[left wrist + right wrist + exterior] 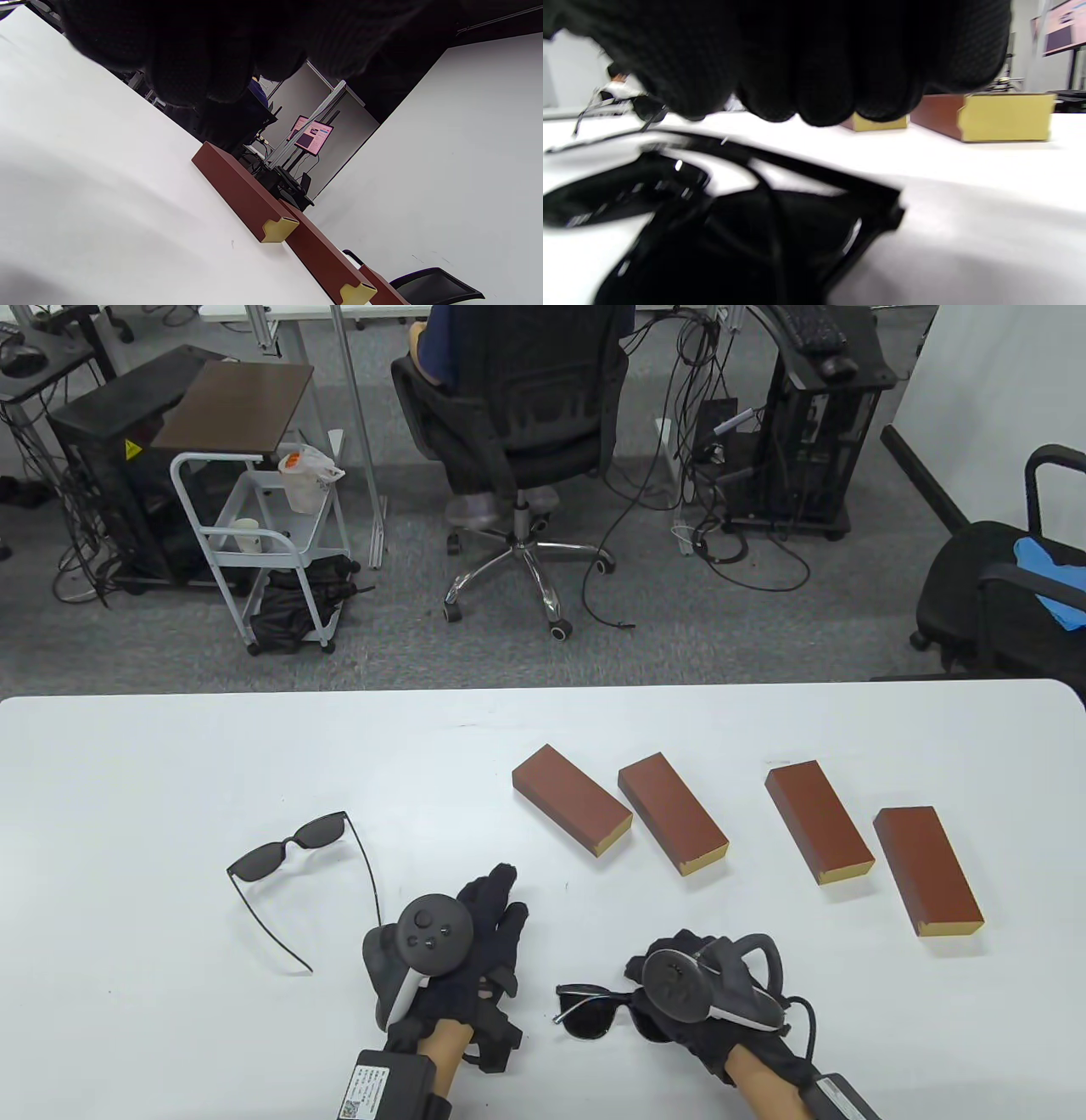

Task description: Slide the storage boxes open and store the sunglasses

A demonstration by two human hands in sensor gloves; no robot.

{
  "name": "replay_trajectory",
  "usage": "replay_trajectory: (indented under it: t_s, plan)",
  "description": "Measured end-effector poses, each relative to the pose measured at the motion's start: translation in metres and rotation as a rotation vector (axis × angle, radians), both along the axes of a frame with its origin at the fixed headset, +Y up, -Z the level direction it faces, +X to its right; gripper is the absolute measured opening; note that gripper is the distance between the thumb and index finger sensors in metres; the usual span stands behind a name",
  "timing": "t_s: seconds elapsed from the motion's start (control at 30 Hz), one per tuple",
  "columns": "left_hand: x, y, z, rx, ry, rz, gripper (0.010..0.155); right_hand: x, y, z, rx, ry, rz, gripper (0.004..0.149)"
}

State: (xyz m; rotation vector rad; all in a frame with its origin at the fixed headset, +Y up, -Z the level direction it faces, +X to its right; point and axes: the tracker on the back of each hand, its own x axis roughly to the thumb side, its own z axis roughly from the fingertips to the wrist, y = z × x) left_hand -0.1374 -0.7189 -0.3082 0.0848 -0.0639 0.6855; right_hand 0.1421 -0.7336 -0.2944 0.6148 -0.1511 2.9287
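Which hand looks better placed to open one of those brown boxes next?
Probably the left hand: it looks free, fingers extended toward the nearest storage box. The right hand sits over the folded sunglasses, though its grip is hidden.

boxes (747, 830) right | open sunglasses (301, 861) left | folded sunglasses (590, 1014) front

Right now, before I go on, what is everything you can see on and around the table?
storage boxes: four, brown with yellow ends, closed, in a row on the table's right half.
thin sunglasses: one, dark, arms open, left of the hands.
thick sunglasses: one, black, near edge, partly under the right hand.
table: one, white.
office chairs: two, black, beyond the table.
cart: one, white, on the floor.
left hand: black glove, fingers straight, empty.
right hand: black glove, over the thick sunglasses.
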Motion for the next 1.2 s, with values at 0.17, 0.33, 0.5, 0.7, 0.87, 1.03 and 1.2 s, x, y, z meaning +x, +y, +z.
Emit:
replay_trajectory:
  t_s: [0.17,0.33,0.5,0.7,0.87,1.03,1.2]
  plan:
    - [0.000,0.000,0.000,0.030,0.000,-0.029,0.059,0.040,0.015,-0.016,0.144,-0.177,0.037,0.052]
    - [0.001,0.001,-0.001,0.036,-0.001,-0.050,0.061,0.087,0.030,-0.047,0.197,-0.393,0.113,0.062]
    - [0.003,0.000,0.000,0.035,-0.008,-0.103,0.063,0.127,0.032,-0.084,0.106,-0.624,0.238,0.078]
    - [0.005,0.003,0.002,0.058,-0.024,-0.148,0.068,0.156,0.016,-0.119,-0.043,-0.764,0.232,0.087]
    - [0.006,0.011,0.004,0.096,-0.022,-0.200,0.070,0.169,-0.004,-0.148,-0.155,-0.826,0.234,0.091]
    - [0.002,0.008,0.002,0.083,-0.006,-0.210,0.070,0.177,-0.016,-0.166,-0.261,-0.882,0.244,0.093]
    - [-0.006,0.002,-0.001,0.056,0.026,-0.210,0.069,0.180,-0.020,-0.176,-0.291,-0.862,0.299,0.093]
